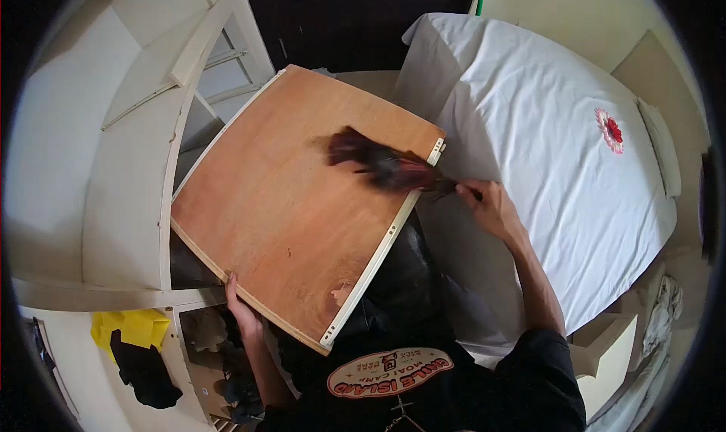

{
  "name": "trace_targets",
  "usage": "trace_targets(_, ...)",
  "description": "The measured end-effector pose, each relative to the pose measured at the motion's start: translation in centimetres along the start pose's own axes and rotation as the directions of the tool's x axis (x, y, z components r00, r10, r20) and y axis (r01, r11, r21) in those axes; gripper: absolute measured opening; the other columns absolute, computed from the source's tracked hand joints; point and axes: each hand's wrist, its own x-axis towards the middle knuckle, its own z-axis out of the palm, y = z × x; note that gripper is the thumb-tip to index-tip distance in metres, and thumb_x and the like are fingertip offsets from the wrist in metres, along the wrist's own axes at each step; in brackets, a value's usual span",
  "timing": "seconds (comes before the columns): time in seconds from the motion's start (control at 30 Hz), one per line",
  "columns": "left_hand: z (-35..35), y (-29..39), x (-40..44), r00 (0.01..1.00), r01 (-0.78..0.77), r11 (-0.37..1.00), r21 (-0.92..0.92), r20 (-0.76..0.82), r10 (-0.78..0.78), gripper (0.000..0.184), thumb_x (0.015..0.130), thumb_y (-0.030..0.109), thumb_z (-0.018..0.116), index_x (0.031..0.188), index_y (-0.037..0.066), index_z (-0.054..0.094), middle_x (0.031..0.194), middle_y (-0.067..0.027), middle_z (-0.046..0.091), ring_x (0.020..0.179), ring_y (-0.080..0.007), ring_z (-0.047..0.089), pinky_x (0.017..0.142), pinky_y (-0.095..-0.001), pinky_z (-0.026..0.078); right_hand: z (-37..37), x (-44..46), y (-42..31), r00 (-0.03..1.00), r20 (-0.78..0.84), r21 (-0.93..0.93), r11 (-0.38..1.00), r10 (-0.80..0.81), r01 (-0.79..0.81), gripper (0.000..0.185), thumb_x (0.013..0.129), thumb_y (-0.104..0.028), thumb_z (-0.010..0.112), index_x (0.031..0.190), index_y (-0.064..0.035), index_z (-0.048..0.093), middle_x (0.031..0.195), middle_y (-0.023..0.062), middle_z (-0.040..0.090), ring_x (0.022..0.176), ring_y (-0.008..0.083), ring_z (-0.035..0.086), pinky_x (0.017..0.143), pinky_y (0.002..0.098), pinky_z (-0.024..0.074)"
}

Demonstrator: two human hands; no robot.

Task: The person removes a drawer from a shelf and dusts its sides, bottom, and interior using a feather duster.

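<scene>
A wide wooden panel [280, 175] with pale rails along its sides lies tilted in front of me, its bare underside-like brown face up. My left hand [243, 311] grips its near left edge, with the fingers partly hidden beneath. My right hand [491, 209] is closed round the thin handle of a dark feather duster [393, 169], just beyond the panel's right rail. The duster's dark reddish feathers, blurred by motion, lie over the right part of the panel.
On the right stands a bed with a white sheet [529, 144] and a red flower print. White cabinet shelving [136, 167] fills the left side. A yellow cloth [132, 327] and a black cloth [144, 371] hang at lower left. An open white drawer [609, 356] is at lower right.
</scene>
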Motion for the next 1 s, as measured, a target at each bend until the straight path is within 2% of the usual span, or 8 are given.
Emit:
trace_targets(0.13,0.1,-0.5,0.1,1.0,-0.013,1.0,-0.013,-0.026,0.013,0.053,0.089,0.04,0.057,0.128,0.006,0.047,0.121,-0.0084,0.052,0.116,-0.0246,0.05,0.1,-0.0377,0.039,1.1,0.1,1.1,0.986,-0.137,-0.071,0.994,-0.091,0.082,0.022,0.095,-0.019,0.056,0.102,-0.002,0.068,0.078,0.0257,0.063,0.075,0.0408,0.064,0.066,0.0451,0.0492)
trace_targets(0.23,-0.4,-1.2,0.8,0.998,-0.044,0.999,-0.011,-0.038,0.044,0.054,0.088,0.041,0.057,0.128,0.005,0.047,0.121,-0.0089,0.051,0.116,-0.0241,0.049,0.099,-0.0375,0.038,0.4,0.1,0.6,0.992,0.054,0.042,0.993,-0.11,0.108,0.021,0.095,-0.018,0.054,0.102,-0.0025,0.067,0.081,0.0253,0.064,0.075,0.0408,0.064,0.067,0.0448,0.0497)
trace_targets(0.33,0.0,-1.3,0.5,0.998,-0.054,0.997,-0.049,-0.037,0.052,0.054,0.088,0.041,0.058,0.126,0.004,0.048,0.12,-0.0095,0.051,0.114,-0.0236,0.049,0.099,-0.0367,0.038,0.5,0.6,-0.1,0.996,-0.082,-0.087,0.995,0.034,-0.041,0.02,0.095,-0.016,0.055,0.102,-0.0016,0.067,0.082,0.025,0.065,0.075,0.041,0.064,0.068,0.0448,0.0497)
trace_targets(0.53,-1.9,-2.4,2.0,0.997,-0.073,0.997,-0.039,0.0,0.074,0.051,0.089,0.037,0.058,0.125,0.002,0.048,0.118,-0.0081,0.051,0.113,-0.0211,0.048,0.099,-0.0352,0.037,1.4,1.5,1.4,0.977,0.135,0.105,0.983,-0.163,0.149,0.022,0.095,-0.019,0.057,0.103,-0.0012,0.067,0.085,0.0241,0.066,0.078,0.0415,0.064,0.069,0.044,0.0495)
trace_targets(0.63,-3.0,-3.7,3.1,0.988,-0.155,0.988,-0.015,-0.026,0.154,0.049,0.09,0.035,0.057,0.125,0.002,0.048,0.117,-0.0068,0.051,0.114,-0.0191,0.047,0.1,-0.0345,0.035,1.9,2.6,1.4,0.999,-0.036,-0.012,1.0,-0.01,0.01,0.024,0.095,-0.021,0.058,0.104,-0.0005,0.067,0.087,0.0236,0.066,0.08,0.0403,0.065,0.07,0.0428,0.0498)
trace_targets(0.73,-3.3,-4.0,3.4,0.986,-0.16,0.987,0.018,-0.035,0.161,0.049,0.089,0.041,0.056,0.122,0.006,0.05,0.114,-0.0083,0.053,0.111,-0.0216,0.052,0.096,-0.0359,0.041,2.4,2.7,1.1,0.972,0.083,0.092,0.973,-0.218,0.21,0.026,0.094,-0.021,0.059,0.105,0.0016,0.066,0.087,0.0244,0.066,0.08,0.0405,0.065,0.07,0.0421,0.0499)
trace_targets(0.83,-2.6,-3.5,2.9,0.993,-0.117,0.992,-0.039,-0.035,0.116,0.04,0.09,0.033,0.057,0.117,0.004,0.05,0.106,-0.0034,0.05,0.105,-0.0161,0.047,0.096,-0.0319,0.035,2.0,4.1,0.5,0.985,0.103,0.032,0.991,-0.135,0.132,0.026,0.094,-0.021,0.059,0.105,0.0016,0.066,0.085,0.0251,0.065,0.081,0.0418,0.064,0.071,0.0416,0.0501)
trace_targets(1.0,-3.3,-4.0,3.6,0.987,-0.156,0.987,-0.029,0.026,0.157,0.034,0.09,0.035,0.057,0.109,0.007,0.05,0.099,-0.0007,0.047,0.099,-0.0132,0.046,0.091,-0.0299,0.035,2.5,5.7,-1.5,0.964,0.14,0.015,0.974,-0.226,0.226,0.022,0.094,-0.02,0.059,0.105,-0.0026,0.067,0.086,0.0252,0.065,0.081,0.0422,0.064,0.07,0.0439,0.0501)
